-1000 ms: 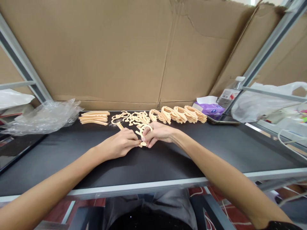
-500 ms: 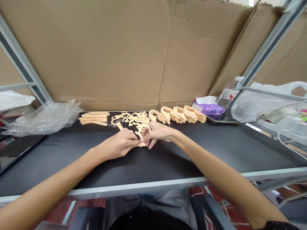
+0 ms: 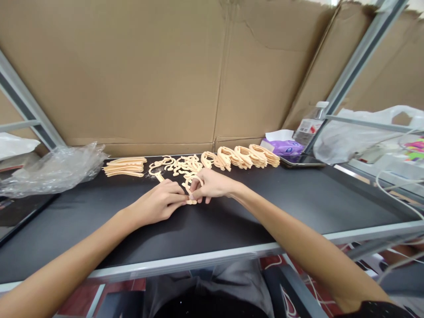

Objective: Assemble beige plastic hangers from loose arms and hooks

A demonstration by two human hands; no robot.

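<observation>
My left hand (image 3: 165, 199) is closed around a long cream plastic strip (image 3: 159, 177), whose far end sticks out above the knuckles. My right hand (image 3: 208, 185) pinches a curved cream plastic hook (image 3: 195, 178). The fingertips of both hands meet over the black tabletop, where the two pieces come together; the joint itself is mostly covered by fingers. Just beyond the hands lies a loose heap of small curved cream hooks (image 3: 188, 163). Left of it is a stack of flat cream strips (image 3: 124, 167). Several bundles of looped cream pieces (image 3: 243, 157) lean in a row to the right.
A crumpled clear plastic bag (image 3: 62, 168) lies at the left. At the back right are a purple tissue pack (image 3: 285, 146), a bottle (image 3: 310, 128), a dark flat device (image 3: 303, 161) and a white bag (image 3: 357, 137). A cardboard sheet (image 3: 139, 75) walls the back.
The view has shifted slightly, so most things sit further left. My right fingers have curled in closer at the joint, and both hands still hold their pieces.
</observation>
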